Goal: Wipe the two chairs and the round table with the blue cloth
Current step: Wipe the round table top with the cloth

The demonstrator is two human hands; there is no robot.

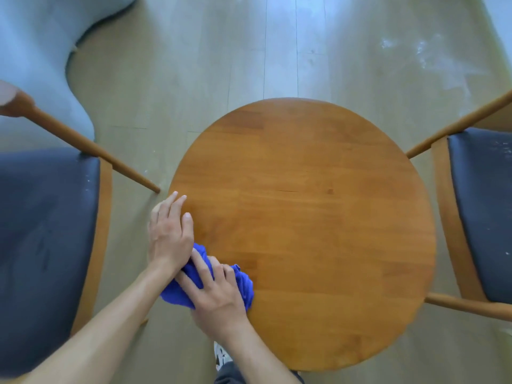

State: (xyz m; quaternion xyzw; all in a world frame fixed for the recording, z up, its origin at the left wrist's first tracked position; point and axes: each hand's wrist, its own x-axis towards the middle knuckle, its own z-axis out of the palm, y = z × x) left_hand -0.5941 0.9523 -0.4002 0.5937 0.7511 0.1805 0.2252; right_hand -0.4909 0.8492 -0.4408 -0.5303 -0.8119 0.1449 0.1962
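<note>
Round table [318,217] is what's getting done right now, I'd say, because both hands are on its near-left edge and the two chairs are just sitting off to the sides. Going big to small: the wooden top fills the middle of the view and has nothing on it besides the hands and cloth. The left chair [47,245] with its dark seat pad is just beside the table on one side, the right chair [482,212] on the other, and the right seat has some whitish specks near its back edge, so my guess is the chairs haven't been wiped yet, though I can't really tell. The floor [249,51] past the table has pale smudges too. The left hand [170,239] lies flat with straight fingers pressed on the tabletop by the rim, holding nothing, looks like it's bracing. The right hand [214,289] has its fingers curled over the bunched blue cloth [243,284], pressing it down onto the wood right at the near-left edge. Next move probably needs that cloth swept out across the middle and far side, since it's only covering one small corner. No containers anywhere in view: no bucket, no spray bottle, no bin.
</note>
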